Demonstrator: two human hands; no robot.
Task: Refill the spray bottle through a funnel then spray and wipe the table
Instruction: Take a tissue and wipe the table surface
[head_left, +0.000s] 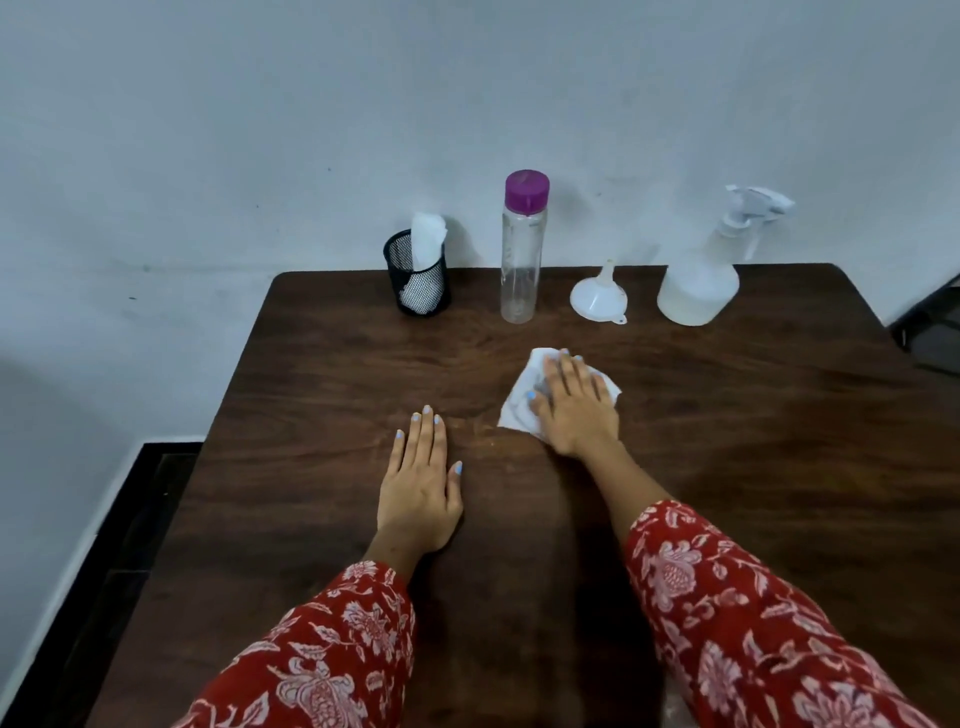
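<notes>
Wiping stage now, by my read: my right hand (574, 402) lies flat with fingers straight, pressing the white paper tissue (511, 410) onto the dark wood counter (753, 441), just past centre toward one o'clock. My left hand (422, 486) rests palm down on the bare wood at about seven o'clock from the tissue, fingers extended and together, holding nothing, and seems to be steadying me. Along the far edge, the spray bottle (698, 283) stands upright at two o'clock, trigger head on, cloudy liquid in its wide base, so I judge the refill and the spraying done. The white funnel (598, 296) sits mouth-down just left of it, and the clear water bottle (521, 260) with the purple cap stands at twelve o'clock, looking nearly empty. At eleven o'clock a black mesh cup (418, 283) holds spare tissue (427, 239). The tissue under my palm is thin and soft, probably damp, so I expect it to bunch or tear if I drag it by a corner; a flat palm over its middle with even pressure is the better hold. The spray bottle, if I need it again, should be bottom-heavy and smooth, best taken at the narrow neck under the trigger.
</notes>
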